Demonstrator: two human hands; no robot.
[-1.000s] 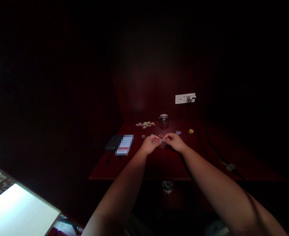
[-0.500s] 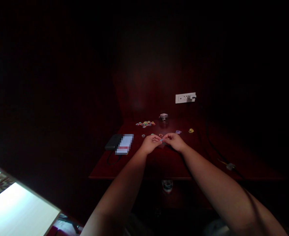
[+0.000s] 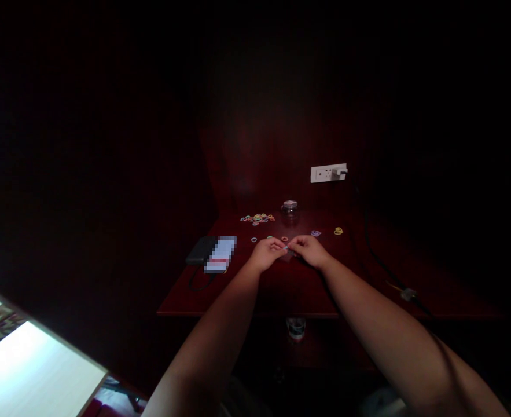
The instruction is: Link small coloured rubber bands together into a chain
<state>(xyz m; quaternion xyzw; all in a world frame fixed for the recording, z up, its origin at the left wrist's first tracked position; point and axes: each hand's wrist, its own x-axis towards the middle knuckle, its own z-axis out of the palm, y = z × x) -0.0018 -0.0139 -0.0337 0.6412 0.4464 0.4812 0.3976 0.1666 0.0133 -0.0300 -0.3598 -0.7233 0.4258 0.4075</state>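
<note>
My left hand [image 3: 267, 253] and my right hand [image 3: 308, 250] meet over the table, fingertips pinched together. Between them is a small light-blue elastic band [image 3: 286, 248], mostly covered by the fingers. Just beyond the hands lie a pale blue band [image 3: 254, 240], a green band [image 3: 269, 237] partly hidden by my left hand, and an orange-red band [image 3: 285, 238]. Past my right hand are some purple bands [image 3: 316, 233] and, farther right, yellow bands [image 3: 338, 231].
A pile of mixed coloured bands [image 3: 257, 219] lies at the back, beside a clear lidded jar [image 3: 290, 209]. Left are a phone [image 3: 220, 255] and a black case-like object [image 3: 201, 250]. A wall socket [image 3: 328, 173] holds a plug; a dark cable [image 3: 383, 266] runs along the right.
</note>
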